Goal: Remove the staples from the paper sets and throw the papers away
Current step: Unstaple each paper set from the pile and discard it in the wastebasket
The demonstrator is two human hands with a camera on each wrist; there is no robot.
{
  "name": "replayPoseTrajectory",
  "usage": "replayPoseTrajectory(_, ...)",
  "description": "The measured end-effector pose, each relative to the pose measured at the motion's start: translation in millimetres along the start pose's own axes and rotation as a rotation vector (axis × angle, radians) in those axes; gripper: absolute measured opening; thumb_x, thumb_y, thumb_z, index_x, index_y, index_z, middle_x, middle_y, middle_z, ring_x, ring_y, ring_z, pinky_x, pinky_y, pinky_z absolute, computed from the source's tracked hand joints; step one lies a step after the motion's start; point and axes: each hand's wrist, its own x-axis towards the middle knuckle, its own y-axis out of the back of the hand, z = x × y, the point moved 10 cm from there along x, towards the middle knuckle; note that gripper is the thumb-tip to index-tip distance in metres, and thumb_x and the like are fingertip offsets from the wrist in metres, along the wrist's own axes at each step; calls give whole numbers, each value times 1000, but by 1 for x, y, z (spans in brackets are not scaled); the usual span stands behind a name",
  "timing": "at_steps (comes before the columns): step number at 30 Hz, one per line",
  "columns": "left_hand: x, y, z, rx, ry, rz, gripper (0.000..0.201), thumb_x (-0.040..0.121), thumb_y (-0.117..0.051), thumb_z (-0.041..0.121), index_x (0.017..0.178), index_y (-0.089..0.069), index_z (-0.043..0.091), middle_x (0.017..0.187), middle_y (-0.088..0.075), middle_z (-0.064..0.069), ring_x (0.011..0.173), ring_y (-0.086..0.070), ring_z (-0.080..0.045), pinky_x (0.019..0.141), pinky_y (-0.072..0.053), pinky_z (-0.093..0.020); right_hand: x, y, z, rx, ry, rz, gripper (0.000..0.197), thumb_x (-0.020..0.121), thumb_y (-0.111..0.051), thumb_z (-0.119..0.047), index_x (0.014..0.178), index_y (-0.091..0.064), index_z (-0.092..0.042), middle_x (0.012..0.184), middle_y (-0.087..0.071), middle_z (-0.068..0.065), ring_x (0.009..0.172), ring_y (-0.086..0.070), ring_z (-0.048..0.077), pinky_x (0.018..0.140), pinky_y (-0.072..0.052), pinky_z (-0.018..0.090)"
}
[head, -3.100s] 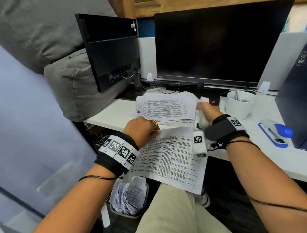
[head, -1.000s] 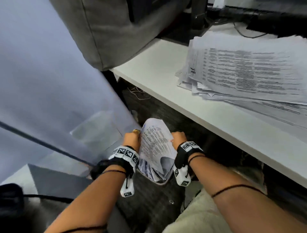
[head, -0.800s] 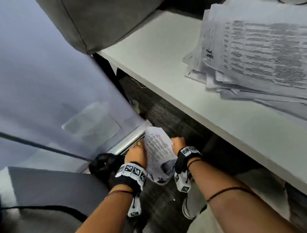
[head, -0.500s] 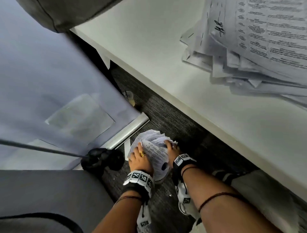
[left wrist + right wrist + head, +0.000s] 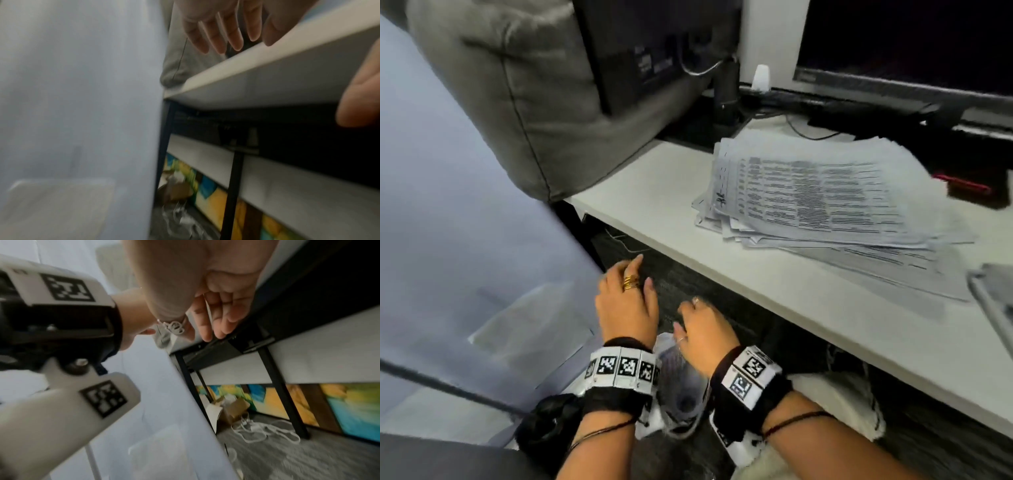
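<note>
Both hands empty below the tabletop edge

From the head view, left hand [image 5: 627,305] and right hand [image 5: 703,330] hang with fingers loosely spread over discarded papers [image 5: 681,383]; stapled paper sets [image 5: 822,195] lie on the tabletop [image 5: 654,192]. Only the right wrist view shows white cables [image 5: 265,430] on the floor.

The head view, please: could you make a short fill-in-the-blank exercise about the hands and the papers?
1. Both the left hand and the right hand hold ____.
2. The paper stack lies on the white ____.
3. The gold rings are on the ____ hand.
4. The crumpled papers lie ____ the two wrists.

Missing words: nothing; desk; left; between
</note>
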Motion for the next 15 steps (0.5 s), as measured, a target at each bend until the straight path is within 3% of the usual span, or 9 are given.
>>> replayPoseTrajectory(4, 22, 63, 66, -160, -175, 101, 38, 86, -45, 26, 119, -59, 13, 111, -56, -14, 101, -49, -33, 83, -43, -44, -42, 80, -18, 82, 69, 184, 30, 94, -46, -21, 116, -56, -4, 117, -54, 15, 108, -51, 31, 91, -41, 36)
replayPoseTrajectory(7, 38, 60, 112, -229, -296, -29, 43, 88, -39, 36, 110, -65, 11, 105, -60, -13, 98, -53, -33, 83, -43, -42, -63, 126, -15, 119, 111, 270, 28, 91, -45, -20, 107, -61, -5, 107, -57, 14, 99, -55, 31, 85, -45, 36)
replayPoseTrajectory(9, 47, 43, 138, -253, -307, -158, 33, 91, -48, 29, 109, -66, 8, 108, -61, -14, 102, -54, -34, 88, -43, -40, -75, 162, 1, 131, 69, 387, 28, 91, -47, -19, 112, -60, -6, 113, -54, 11, 106, -52, 27, 89, -43, 33)
replayPoseTrajectory(11, 56, 28, 151, -244, -197, -233, 32, 94, -50, 23, 118, -61, 5, 118, -58, -16, 110, -52, -32, 95, -38, -36, -78, 189, 30, 52, -48, 446, 38, 92, -50, -22, 127, -51, -9, 135, -43, 9, 125, -40, 24, 101, -36, 31)
replayPoseTrajectory(12, 61, 22, 151, -238, -93, -264, 36, 95, -48, 24, 122, -57, 3, 122, -56, -17, 113, -51, -32, 96, -37, -34, -75, 194, 51, 0, -148, 408, 47, 92, -49, -26, 136, -43, -10, 146, -33, 8, 135, -29, 24, 108, -30, 31)
replayPoseTrajectory(15, 66, 12, 145, -186, 157, -342, 48, 96, -45, 36, 122, -51, -4, 126, -53, -20, 116, -49, -33, 94, -38, -35, -78, 182, 110, -170, -454, 101, 71, 94, -39, -50, 149, -15, -12, 157, -10, 7, 144, -8, 29, 117, -13, 40)
